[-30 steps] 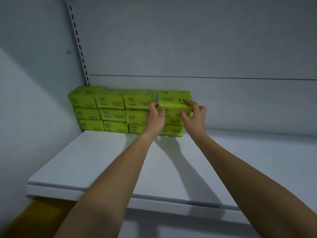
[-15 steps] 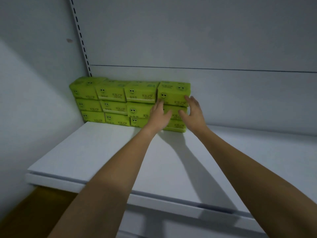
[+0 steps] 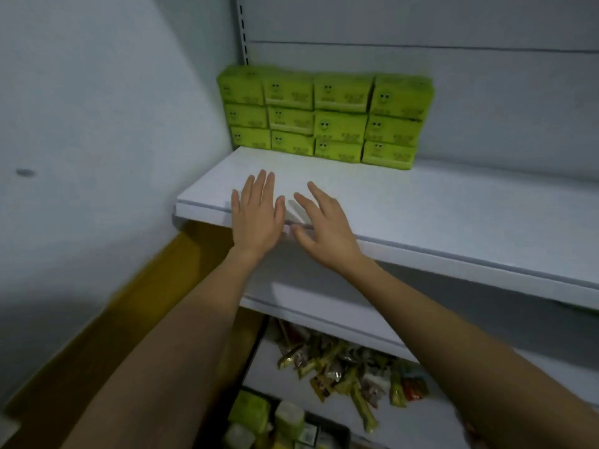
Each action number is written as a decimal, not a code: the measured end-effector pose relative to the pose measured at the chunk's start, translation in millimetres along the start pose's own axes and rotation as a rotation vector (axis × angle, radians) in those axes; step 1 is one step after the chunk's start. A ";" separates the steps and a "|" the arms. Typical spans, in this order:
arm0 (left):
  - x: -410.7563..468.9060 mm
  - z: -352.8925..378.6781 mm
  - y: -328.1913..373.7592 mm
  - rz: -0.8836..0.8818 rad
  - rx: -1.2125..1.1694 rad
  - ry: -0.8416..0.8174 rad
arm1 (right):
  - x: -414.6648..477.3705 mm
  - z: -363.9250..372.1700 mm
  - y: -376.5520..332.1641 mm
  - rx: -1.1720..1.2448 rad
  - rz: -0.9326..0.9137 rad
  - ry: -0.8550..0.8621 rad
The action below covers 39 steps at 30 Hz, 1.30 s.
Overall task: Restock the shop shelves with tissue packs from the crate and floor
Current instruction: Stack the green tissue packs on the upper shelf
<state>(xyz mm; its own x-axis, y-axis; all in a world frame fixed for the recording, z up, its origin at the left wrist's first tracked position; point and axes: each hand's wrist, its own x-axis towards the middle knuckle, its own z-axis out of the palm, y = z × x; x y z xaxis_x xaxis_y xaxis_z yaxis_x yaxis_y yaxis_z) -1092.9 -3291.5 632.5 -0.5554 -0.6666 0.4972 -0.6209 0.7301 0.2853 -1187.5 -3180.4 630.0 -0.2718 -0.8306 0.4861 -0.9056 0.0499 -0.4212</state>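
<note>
1. Hovering palm-down over the front edge of the upper shelf (image 3: pixel 453 218), the left hand (image 3: pixel 257 218) is flat, its fingers straight and close together, grasping nothing.
2. The right hand (image 3: pixel 324 230) lies just beside it at 3 o'clock. It is likewise released, with fingers spread and nothing in them. Whether either palm touches the board I cannot tell.
3. The tissue packs (image 3: pixel 324 118) stand at 12 o'clock from the right hand and about 1 o'clock from the left. They are well apart from both hands, at the back of the same shelf.
4. They form a green block four columns wide and three packs high, set against the back panel. Its left end is near the slotted upright (image 3: pixel 243 27) in the corner.
5. At 6 o'clock, below the forearms, a lower shelf (image 3: pixel 272 371) carries a loose heap of snack packets (image 3: pixel 350 367).
6. Further toward 6 o'clock, at the bottom edge of the view, a dark crate (image 3: pixel 337 427) holds more green packs (image 3: pixel 251 413), which are blurred.
</note>
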 end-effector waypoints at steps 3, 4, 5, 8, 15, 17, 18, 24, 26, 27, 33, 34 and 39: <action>-56.4 -6.4 -52.9 -0.119 0.063 0.014 | -28.1 45.2 -41.7 0.021 -0.049 -0.103; -77.3 -5.4 -68.3 -0.159 0.081 -0.010 | -39.6 61.4 -51.3 0.039 -0.041 -0.132; -99.2 -1.5 -82.7 -0.202 0.087 -0.050 | -52.3 78.7 -59.1 0.066 -0.023 -0.161; -171.5 19.3 -114.6 -0.340 0.042 -0.216 | -101.5 136.9 -66.2 0.113 0.061 -0.285; -337.0 134.0 -177.7 -0.549 -0.122 -0.523 | -236.4 289.3 -9.5 0.180 0.375 -0.674; -389.2 184.7 -190.8 -0.603 -0.176 -0.641 | -282.7 333.2 23.9 0.177 0.470 -0.778; -412.9 210.5 -195.8 -0.610 -0.197 -0.671 | -304.2 354.2 42.2 0.170 0.508 -0.828; -476.3 376.1 -207.3 -0.697 -0.333 -0.826 | -375.5 457.4 146.6 0.097 0.685 -0.929; -471.8 422.7 -208.4 -0.669 -0.383 -0.887 | -382.7 483.3 175.4 0.083 0.740 -0.896; -469.8 443.5 -209.5 -0.655 -0.398 -0.899 | -385.9 494.8 187.6 0.085 0.764 -0.866; -445.9 522.3 -212.1 -0.783 -0.622 -0.954 | -384.5 537.7 222.6 0.265 0.977 -0.806; -446.5 529.6 -210.8 -0.832 -0.678 -0.932 | -382.1 541.6 224.0 0.319 1.001 -0.791; -463.5 516.7 -202.2 -1.069 -0.734 -0.766 | -388.2 529.1 206.9 0.453 1.073 -0.693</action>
<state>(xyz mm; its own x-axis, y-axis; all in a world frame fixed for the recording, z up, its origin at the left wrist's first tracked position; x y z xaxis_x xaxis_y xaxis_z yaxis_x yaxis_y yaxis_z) -995.7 -3207.8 -79.0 -0.3226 -0.6642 -0.6743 -0.6304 -0.3806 0.6765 -1097.2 -3141.2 -51.0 -0.4305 -0.6111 -0.6643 -0.1304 0.7703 -0.6242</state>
